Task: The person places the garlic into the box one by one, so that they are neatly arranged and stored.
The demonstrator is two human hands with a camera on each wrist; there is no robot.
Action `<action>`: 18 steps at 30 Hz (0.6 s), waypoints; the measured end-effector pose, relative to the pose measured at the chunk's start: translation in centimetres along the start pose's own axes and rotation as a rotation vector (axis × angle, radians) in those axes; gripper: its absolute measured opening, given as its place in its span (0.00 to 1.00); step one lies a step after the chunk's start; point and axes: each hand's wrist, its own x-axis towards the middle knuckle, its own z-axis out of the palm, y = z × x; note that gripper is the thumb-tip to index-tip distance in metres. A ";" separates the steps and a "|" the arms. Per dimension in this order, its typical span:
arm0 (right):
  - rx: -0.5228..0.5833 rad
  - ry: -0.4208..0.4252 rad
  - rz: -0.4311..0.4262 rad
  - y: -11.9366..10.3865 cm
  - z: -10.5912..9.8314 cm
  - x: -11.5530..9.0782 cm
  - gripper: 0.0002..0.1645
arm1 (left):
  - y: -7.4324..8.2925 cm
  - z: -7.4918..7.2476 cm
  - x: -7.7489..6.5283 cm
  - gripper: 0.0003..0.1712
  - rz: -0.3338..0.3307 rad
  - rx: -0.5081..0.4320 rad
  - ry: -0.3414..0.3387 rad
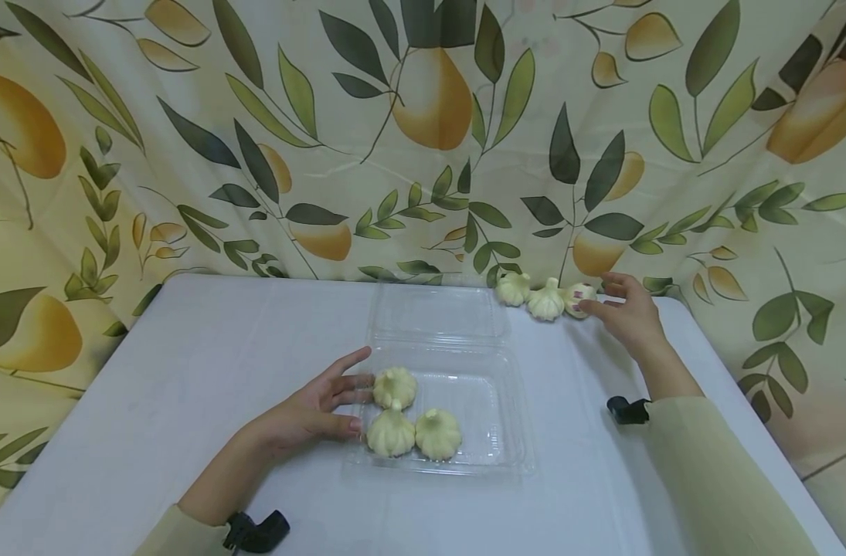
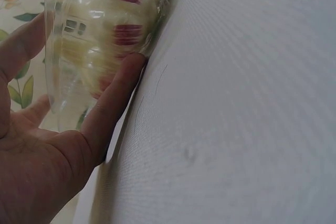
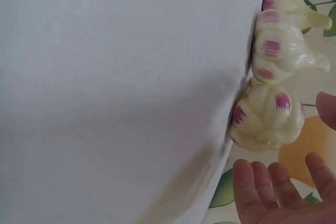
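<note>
Left hand (image 1: 311,408) spread, fingers against left wall of clear plastic clamshell (image 1: 480,398); three garlic bulbs (image 1: 391,435) inside, toward near-left corner. Table (image 1: 221,371), far edge, right of lid (image 1: 436,315): three more bulbs (image 1: 546,301). Right hand (image 1: 633,313) at rightmost bulb (image 3: 266,116), thumb and fingers parted, no grip; contact hard to tell.

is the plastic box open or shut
Open. The plastic box has its lid folded back on its far side, and the three garlic bulbs inside sit uncovered.
</note>
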 end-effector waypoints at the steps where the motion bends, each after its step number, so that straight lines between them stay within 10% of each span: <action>1: 0.000 -0.001 0.003 0.0 0.0 0.1 0.53 | 0.0 0.0 0.0 0.59 0.000 0.002 0.001; 18: -0.062 -0.048 -0.012 1.4 0.9 2.0 0.49 | 0.1 0.1 0.1 0.59 -0.006 0.006 0.003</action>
